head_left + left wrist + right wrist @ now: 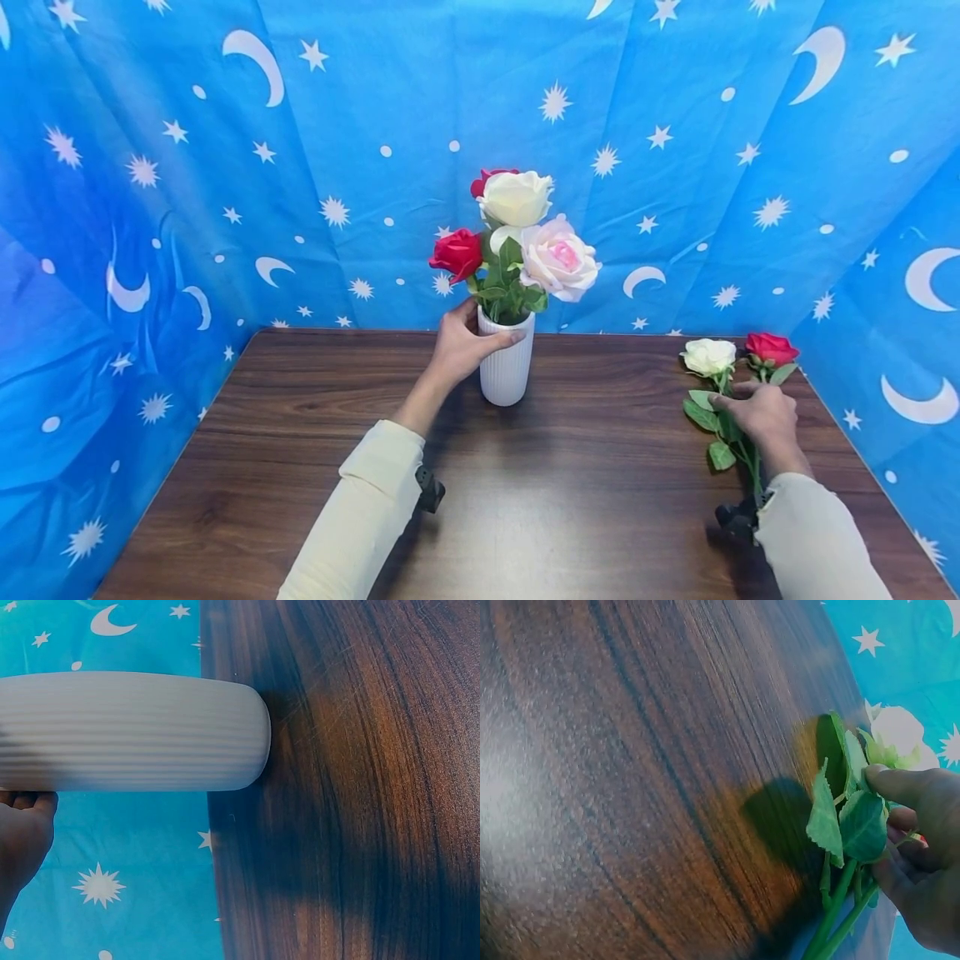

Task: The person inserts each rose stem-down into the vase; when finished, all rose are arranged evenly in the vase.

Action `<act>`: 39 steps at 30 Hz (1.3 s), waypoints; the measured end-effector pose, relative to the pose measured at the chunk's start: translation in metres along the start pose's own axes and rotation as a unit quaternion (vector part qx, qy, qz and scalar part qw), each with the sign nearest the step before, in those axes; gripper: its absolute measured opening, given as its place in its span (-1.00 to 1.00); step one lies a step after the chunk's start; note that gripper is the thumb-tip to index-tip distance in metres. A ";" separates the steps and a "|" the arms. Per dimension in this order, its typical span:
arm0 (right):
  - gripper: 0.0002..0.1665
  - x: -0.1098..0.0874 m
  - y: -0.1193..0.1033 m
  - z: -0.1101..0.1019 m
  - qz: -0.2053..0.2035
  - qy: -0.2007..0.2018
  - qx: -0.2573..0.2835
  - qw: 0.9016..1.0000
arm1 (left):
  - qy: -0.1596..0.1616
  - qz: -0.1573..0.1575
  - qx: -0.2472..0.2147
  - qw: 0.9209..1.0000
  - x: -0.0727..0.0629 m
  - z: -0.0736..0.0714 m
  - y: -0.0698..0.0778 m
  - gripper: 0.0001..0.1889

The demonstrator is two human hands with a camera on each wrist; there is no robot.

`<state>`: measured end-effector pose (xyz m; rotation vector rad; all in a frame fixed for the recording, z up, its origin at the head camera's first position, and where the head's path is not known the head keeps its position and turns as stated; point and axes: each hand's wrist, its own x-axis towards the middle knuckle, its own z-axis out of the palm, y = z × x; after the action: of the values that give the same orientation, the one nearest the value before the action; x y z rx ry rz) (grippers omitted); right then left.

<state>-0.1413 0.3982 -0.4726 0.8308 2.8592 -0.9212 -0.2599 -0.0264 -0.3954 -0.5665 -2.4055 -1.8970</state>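
Observation:
My left hand [461, 346] grips the upper part of a white ribbed vase [507, 375] from the left, thumb across its front. The vase stands upright near the table's back edge and holds artificial roses: a pale pink rose [561, 257], a red rose [457, 255], a white rose [516, 198] and a partly hidden red one behind. Over at the right, my right hand [768, 417] pinches the stem of a loose white rose [709, 357] just under its bloom. A loose red rose [772, 347] lies beside it. Green leaves [864, 825] show by my thumb in the right wrist view.
The dark wooden table [300, 467] ends at a blue curtain [420, 100] printed with moons and stars, which closes in the back and both sides. Black wrist straps [429, 490] sit under both cream sleeves [360, 508].

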 end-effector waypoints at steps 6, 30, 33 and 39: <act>-0.30 0.000 -0.002 0.002 -0.027 0.014 -0.036 0.999 | 0.002 -0.003 0.002 1.000 0.000 -0.001 -0.001 -0.30; -0.39 0.001 -0.007 -0.011 -0.003 0.022 0.073 0.997 | -0.004 -0.006 0.002 1.000 0.001 0.000 0.001 -0.28; -0.39 0.002 -0.006 -0.013 -0.012 0.020 0.079 0.997 | -0.003 -0.009 0.001 1.000 0.001 0.000 0.000 -0.27; -0.51 0.005 -0.004 -0.009 -0.041 0.028 0.087 0.995 | -0.003 -0.008 0.002 1.000 0.000 0.000 0.000 -0.27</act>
<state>-0.1459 0.4030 -0.4639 0.7679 2.9117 -1.1908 -0.2602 -0.0260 -0.3956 -0.5559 -2.4239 -1.8999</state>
